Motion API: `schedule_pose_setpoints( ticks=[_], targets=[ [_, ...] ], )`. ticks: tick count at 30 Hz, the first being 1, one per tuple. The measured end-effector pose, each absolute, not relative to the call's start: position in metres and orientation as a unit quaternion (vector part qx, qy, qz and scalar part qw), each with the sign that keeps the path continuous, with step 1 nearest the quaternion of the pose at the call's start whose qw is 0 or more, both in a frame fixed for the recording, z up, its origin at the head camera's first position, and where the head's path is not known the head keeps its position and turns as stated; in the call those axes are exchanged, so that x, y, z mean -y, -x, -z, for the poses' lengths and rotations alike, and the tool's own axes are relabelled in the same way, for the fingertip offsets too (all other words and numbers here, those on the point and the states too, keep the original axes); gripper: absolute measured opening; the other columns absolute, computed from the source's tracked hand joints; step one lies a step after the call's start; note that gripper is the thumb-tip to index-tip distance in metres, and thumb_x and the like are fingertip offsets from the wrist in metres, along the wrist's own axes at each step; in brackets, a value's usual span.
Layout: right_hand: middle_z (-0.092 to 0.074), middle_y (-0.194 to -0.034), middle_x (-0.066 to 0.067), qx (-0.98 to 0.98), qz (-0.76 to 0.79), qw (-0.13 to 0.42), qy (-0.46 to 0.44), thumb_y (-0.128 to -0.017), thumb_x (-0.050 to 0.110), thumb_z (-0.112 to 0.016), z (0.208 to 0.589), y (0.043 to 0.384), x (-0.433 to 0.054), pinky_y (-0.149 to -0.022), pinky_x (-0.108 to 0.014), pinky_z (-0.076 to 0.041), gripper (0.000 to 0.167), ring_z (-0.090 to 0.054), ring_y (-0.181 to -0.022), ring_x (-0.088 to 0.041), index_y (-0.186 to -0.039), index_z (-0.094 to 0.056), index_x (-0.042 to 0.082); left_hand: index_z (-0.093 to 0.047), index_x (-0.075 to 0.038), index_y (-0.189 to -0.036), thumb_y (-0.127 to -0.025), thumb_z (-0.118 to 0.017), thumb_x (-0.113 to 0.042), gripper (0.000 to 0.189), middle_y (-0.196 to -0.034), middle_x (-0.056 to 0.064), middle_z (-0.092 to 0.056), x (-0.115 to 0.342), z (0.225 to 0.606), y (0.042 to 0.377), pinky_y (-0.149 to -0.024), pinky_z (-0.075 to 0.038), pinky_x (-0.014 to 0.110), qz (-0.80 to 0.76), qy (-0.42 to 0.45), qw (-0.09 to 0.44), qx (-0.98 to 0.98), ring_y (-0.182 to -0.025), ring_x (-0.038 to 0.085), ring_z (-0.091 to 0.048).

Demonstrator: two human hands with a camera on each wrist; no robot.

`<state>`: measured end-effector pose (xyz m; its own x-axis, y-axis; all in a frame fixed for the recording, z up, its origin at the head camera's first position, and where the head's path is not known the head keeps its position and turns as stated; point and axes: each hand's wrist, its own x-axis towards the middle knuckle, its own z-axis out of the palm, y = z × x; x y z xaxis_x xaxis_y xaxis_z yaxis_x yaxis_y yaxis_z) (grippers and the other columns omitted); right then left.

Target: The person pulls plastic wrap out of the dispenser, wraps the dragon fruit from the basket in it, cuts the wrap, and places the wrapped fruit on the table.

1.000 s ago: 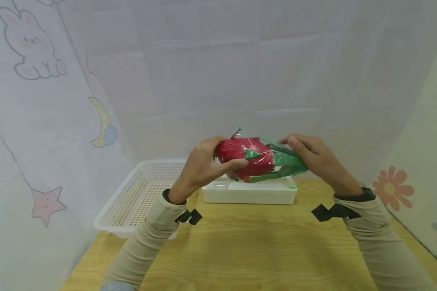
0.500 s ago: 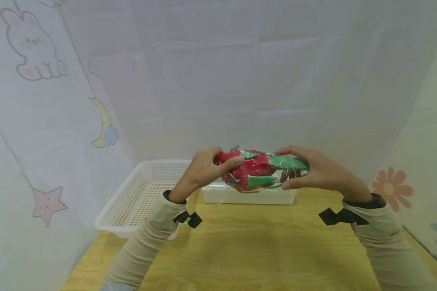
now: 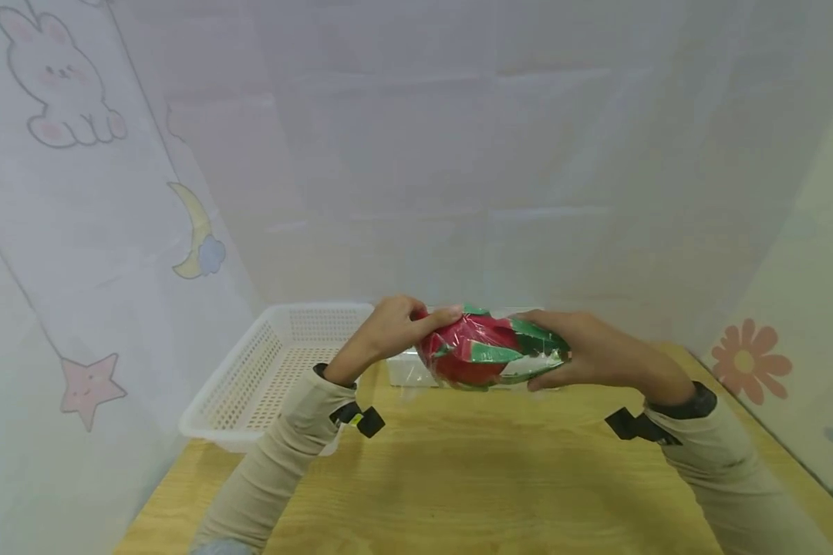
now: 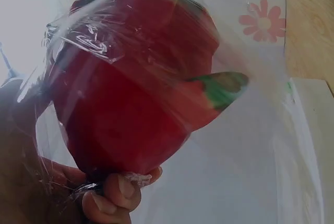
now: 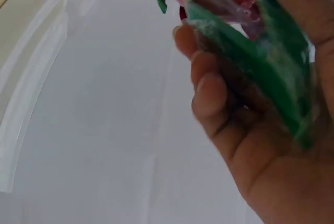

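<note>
The left hand (image 3: 392, 330) and right hand (image 3: 600, 351) grip opposite ends of a bulging red fruit (image 3: 473, 348) with pointed green tips, in glossy, crinkled plastic (image 4: 94, 44); it hangs above the wood-grained counter (image 3: 486, 478).

A dragon fruit (image 3: 473, 351) inside plastic wrap (image 4: 94, 46) spans the space between a person's left hand (image 3: 396, 327) and right hand (image 3: 597, 351), above a table (image 3: 493, 486). Beyond the fruit, partly hidden by it, a box (image 3: 406, 371) stands on the table; left of the box, past the left sleeve (image 3: 284, 443), stands a basket (image 3: 231, 441), with a backdrop (image 3: 451, 154) behind.
</note>
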<state>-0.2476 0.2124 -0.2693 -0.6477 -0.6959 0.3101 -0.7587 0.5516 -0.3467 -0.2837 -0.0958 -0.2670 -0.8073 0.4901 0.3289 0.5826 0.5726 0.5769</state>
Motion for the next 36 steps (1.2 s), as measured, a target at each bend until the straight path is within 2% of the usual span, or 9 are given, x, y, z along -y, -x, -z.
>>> schedule_pose_setpoints(
  ticks=[3, 6, 11, 18, 24, 28, 30, 33, 36],
  targets=[
    [-0.066, -0.107, 0.003, 0.896, -0.182, 0.089, -0.396, -0.076, 0.039, -0.088, 0.269, 0.243, -0.207, -0.072, -0.031, -0.054, 0.077, -0.061, -0.088, -0.011, -0.137, -0.054, 0.007, -0.058, -0.013, -0.06, -0.083, -0.046, -0.082, 0.074, -0.052, -0.006, -0.043, 0.094, 0.267, 0.283, -0.046, -0.029, 0.024, 0.335, 0.305, 0.059, 0.89, -0.049, 0.007, -0.034],
    [-0.066, -0.102, 0.0, 0.914, -0.11, 0.128, -0.37, -0.07, 0.043, -0.09, 0.272, 0.238, -0.201, -0.066, -0.033, -0.054, 0.09, -0.062, -0.086, -0.014, -0.142, -0.048, 0.008, -0.056, -0.014, -0.058, -0.09, -0.05, -0.069, 0.064, -0.051, -0.006, -0.041, 0.092, 0.267, 0.281, -0.045, -0.029, 0.024, 0.321, 0.308, 0.052, 0.894, -0.048, 0.007, -0.033],
    [-0.067, -0.106, -0.01, 0.915, -0.039, 0.183, -0.357, -0.065, 0.042, -0.094, 0.282, 0.232, -0.195, -0.062, -0.038, -0.056, 0.103, -0.066, -0.091, -0.025, -0.146, -0.041, 0.006, -0.053, -0.015, -0.057, -0.092, -0.05, -0.065, 0.061, -0.05, -0.007, -0.041, 0.089, 0.269, 0.279, -0.044, -0.029, 0.023, 0.309, 0.308, 0.041, 0.899, -0.047, 0.007, -0.033],
    [-0.067, -0.098, -0.007, 0.902, -0.056, 0.214, -0.37, -0.063, 0.02, -0.094, 0.289, 0.238, -0.197, -0.06, -0.039, -0.054, 0.082, -0.065, -0.083, -0.022, -0.131, -0.05, 0.007, -0.051, -0.016, -0.056, -0.092, -0.051, -0.064, 0.061, -0.05, -0.007, -0.038, 0.089, 0.271, 0.277, -0.044, -0.026, 0.024, 0.316, 0.29, 0.038, 0.903, -0.047, 0.008, -0.029],
    [-0.067, -0.088, 0.0, 0.901, -0.088, 0.207, -0.37, -0.066, 0.021, -0.092, 0.294, 0.245, -0.201, -0.059, -0.033, -0.051, 0.067, -0.062, -0.071, -0.011, -0.12, -0.054, 0.006, -0.068, -0.011, -0.069, -0.092, -0.049, -0.068, 0.065, -0.054, -0.005, -0.048, 0.094, 0.274, 0.282, -0.047, -0.032, 0.024, 0.354, 0.287, 0.024, 0.89, -0.05, 0.008, -0.039],
    [-0.069, -0.09, -0.003, 0.9, -0.101, 0.213, -0.367, -0.066, 0.026, -0.093, 0.299, 0.248, -0.204, -0.06, -0.033, -0.053, 0.07, -0.065, -0.072, -0.013, -0.12, -0.053, 0.005, -0.075, -0.008, -0.102, -0.099, -0.046, -0.059, 0.059, -0.063, 0.003, -0.061, 0.108, 0.278, 0.279, -0.055, -0.04, 0.03, 0.401, 0.267, 0.062, 0.874, -0.054, 0.016, -0.051],
    [-0.07, -0.093, -0.004, 0.898, -0.105, 0.221, -0.366, -0.065, 0.028, -0.094, 0.301, 0.248, -0.205, -0.061, -0.034, -0.054, 0.072, -0.066, -0.073, -0.014, -0.12, -0.053, 0.005, -0.074, -0.009, -0.107, -0.102, -0.043, -0.055, 0.056, -0.065, 0.005, -0.063, 0.116, 0.28, 0.275, -0.058, -0.041, 0.034, 0.409, 0.249, 0.102, 0.872, -0.054, 0.02, -0.052],
    [-0.07, -0.094, -0.005, 0.894, -0.113, 0.231, -0.368, -0.064, 0.027, -0.095, 0.303, 0.249, -0.207, -0.061, -0.035, -0.055, 0.074, -0.067, -0.074, -0.015, -0.12, -0.053, 0.006, -0.075, -0.011, -0.099, -0.104, -0.04, -0.053, 0.056, -0.067, 0.003, -0.064, 0.124, 0.285, 0.266, -0.06, -0.042, 0.036, 0.412, 0.223, 0.162, 0.869, -0.054, 0.021, -0.053],
    [-0.071, -0.095, -0.005, 0.889, -0.117, 0.241, -0.371, -0.063, 0.026, -0.096, 0.304, 0.248, -0.208, -0.06, -0.035, -0.055, 0.074, -0.067, -0.073, -0.016, -0.12, -0.053, 0.006, -0.074, -0.01, -0.085, -0.105, -0.041, -0.049, 0.055, -0.068, 0.003, -0.064, 0.129, 0.293, 0.258, -0.06, -0.044, 0.035, 0.442, 0.229, 0.168, 0.851, -0.056, 0.021, -0.053]
  ],
)
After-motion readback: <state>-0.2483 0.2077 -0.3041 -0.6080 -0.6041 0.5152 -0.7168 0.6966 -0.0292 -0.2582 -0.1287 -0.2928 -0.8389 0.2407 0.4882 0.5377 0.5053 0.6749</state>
